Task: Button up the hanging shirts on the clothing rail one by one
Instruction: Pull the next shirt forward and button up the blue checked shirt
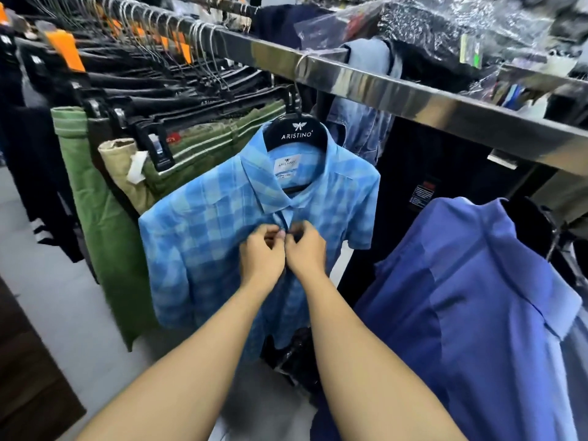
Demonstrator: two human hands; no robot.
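1. Both hands are up at the chest of the checked shirt point(203, 224). The left hand point(262, 249) and right hand point(307, 249) meet knuckle to knuckle, fingers curled in, each pinching an edge of the front opening just below the collar.
2. That tight pinch looks like one side steadying the buttonhole edge while the other feeds a button. The button is hidden between the fingertips, so I cannot tell if it is through.
3. The shirt hangs on a black hanger point(297, 135) hooked over the steel rail point(397, 87), its front turned to the person so it falls flat and within reach.
4. Near the hem the front seems to part, so I judge this an early button with more below.
5. To the right, a plain blue shirt point(471, 297) hangs, likely next. To the left, green trousers point(105, 218) hang packed together.
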